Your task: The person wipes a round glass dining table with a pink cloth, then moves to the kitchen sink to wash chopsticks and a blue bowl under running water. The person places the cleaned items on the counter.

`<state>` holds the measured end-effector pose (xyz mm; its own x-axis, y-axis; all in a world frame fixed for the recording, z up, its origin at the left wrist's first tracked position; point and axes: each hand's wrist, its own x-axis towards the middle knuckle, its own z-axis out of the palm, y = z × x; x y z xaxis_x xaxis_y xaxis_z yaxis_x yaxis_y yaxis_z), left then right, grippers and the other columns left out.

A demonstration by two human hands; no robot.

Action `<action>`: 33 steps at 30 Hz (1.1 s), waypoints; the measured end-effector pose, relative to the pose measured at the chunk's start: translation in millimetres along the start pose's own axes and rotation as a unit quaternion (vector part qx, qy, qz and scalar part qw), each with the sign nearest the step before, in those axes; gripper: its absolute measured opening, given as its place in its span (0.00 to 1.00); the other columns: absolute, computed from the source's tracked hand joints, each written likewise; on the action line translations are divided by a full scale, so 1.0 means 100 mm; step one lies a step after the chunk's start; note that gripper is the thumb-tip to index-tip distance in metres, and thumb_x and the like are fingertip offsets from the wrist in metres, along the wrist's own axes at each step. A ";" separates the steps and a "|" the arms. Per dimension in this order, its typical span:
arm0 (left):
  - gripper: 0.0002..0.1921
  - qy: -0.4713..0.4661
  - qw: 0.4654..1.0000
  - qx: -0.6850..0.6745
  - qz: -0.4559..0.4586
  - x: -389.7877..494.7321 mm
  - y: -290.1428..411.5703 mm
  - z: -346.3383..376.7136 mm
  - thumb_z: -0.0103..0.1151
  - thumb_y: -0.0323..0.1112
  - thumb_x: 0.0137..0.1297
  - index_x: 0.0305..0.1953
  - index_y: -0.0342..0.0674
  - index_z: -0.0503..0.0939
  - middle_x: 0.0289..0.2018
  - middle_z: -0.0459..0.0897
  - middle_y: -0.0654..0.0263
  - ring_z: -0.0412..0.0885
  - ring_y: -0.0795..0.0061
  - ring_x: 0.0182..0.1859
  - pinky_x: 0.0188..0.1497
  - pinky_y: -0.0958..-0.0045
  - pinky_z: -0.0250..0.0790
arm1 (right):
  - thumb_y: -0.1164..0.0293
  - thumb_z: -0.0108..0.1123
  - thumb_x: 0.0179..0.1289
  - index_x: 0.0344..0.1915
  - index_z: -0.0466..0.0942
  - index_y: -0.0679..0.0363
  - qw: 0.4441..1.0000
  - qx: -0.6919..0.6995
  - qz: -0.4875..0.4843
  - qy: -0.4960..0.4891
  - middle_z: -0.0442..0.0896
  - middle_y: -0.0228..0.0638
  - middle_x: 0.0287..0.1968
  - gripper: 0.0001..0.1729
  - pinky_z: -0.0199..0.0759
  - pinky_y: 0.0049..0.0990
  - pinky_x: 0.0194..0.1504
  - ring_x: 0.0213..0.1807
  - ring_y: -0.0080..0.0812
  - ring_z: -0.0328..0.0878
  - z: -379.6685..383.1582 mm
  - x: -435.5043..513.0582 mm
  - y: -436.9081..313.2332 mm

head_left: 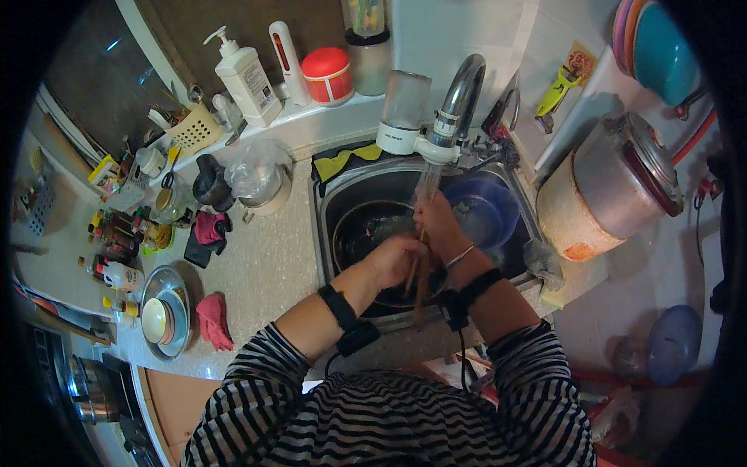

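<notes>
Under the running faucet [443, 131] with a white filter unit, both my hands are around a bundle of wooden chopsticks [421, 292]. My right hand [436, 219] grips their upper part, in the stream of water. Slightly lower, my left hand [400, 257] closes around the same sticks, whose ends point down toward me. Below them a dark wok or pan [356, 233] lies in the steel sink [324, 233]. A blue-purple plastic basin [505, 207] stands in the sink to the right. My fingers partly hide the chopsticks.
On the left counter are a red cloth [215, 322], a metal basin [182, 286] with stacked bowls, a stone mortar [215, 185] and several bottles. A pump bottle [248, 79] stands on the sill. A large metal pot [613, 181] stands right of the sink; a grey rag [541, 260] hangs on its rim.
</notes>
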<state>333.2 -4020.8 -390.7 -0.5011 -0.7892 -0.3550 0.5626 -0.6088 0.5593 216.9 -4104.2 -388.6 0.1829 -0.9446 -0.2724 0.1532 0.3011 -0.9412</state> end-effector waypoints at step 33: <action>0.32 -0.041 0.977 -0.199 0.060 0.08 0.43 0.20 0.37 0.64 0.74 0.62 0.45 0.73 0.60 0.78 0.64 0.73 0.65 0.63 0.70 0.62 0.58 | 0.55 0.43 0.74 0.70 0.64 0.55 0.822 -0.462 -0.311 0.122 0.63 0.48 0.72 0.29 0.48 0.66 0.66 0.75 0.54 0.55 0.30 -0.25 0.07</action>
<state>340.4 -4051.9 -354.7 -0.4580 -0.8574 -0.2347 0.8233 -0.5087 0.2519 242.7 -4074.1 -382.0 0.1315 -0.9105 0.3920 -0.6803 -0.3705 -0.6324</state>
